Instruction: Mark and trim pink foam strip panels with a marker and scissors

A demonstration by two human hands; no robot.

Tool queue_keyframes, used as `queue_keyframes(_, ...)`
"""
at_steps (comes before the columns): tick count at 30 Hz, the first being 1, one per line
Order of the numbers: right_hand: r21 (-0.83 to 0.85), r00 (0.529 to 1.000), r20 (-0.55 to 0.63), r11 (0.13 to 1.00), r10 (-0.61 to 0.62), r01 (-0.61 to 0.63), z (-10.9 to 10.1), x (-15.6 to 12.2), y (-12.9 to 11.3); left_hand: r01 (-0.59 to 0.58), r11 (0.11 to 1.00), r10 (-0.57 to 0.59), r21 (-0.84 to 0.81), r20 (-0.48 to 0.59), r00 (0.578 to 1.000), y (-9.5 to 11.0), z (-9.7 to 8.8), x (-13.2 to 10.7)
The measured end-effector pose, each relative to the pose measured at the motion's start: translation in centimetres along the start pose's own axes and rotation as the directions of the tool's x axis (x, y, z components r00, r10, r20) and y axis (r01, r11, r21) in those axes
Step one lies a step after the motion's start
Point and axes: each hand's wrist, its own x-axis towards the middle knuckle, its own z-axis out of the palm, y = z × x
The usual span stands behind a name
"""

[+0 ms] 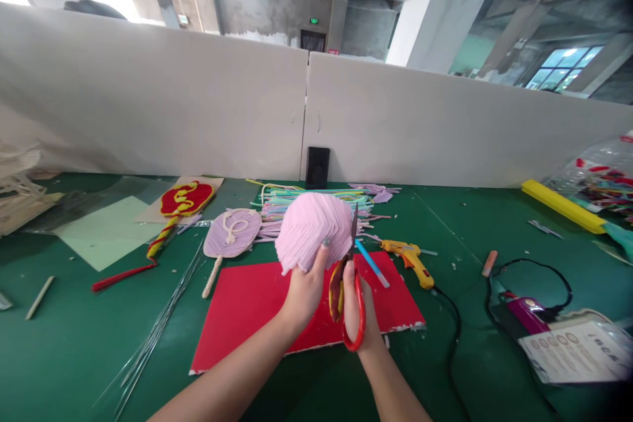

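My left hand is closed on the lower edge of a pink ribbed fan-shaped piece, held up over a red sheet. My right hand grips red-and-yellow scissors by the handles. The blades point upward along the pink piece's right edge. A blue stick lies on the red sheet just right of the scissors.
A yellow glue gun with a black cord lies right of the red sheet. A lilac paddle fan, a red-and-yellow ornament, a heap of pastel strips and thin wires lie on the green table. A white partition backs it.
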Motion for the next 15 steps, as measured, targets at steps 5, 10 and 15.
queue_keyframes(5, -0.016, 0.998, 0.048, 0.999, 0.052, -0.051, 0.1, 0.0, 0.0, 0.005, 1.000, -0.005, -0.013, -0.019, 1.000, 0.1, 0.0, 0.2)
queue_keyframes(10, -0.050, 0.999, 0.043, 0.998, 0.027, -0.025, 0.1, -0.1, 0.2, 0.023, 1.000, -0.024, -0.017, -0.032, 0.999, 0.6, 0.0, 0.3)
queue_keyframes(15, -0.056, 0.999, 0.033, 0.998, 0.024, -0.022, 0.1, -0.1, 0.3, 0.055, 0.998, -0.056, -0.023, -0.039, 0.998, 1.0, 0.0, 0.3)
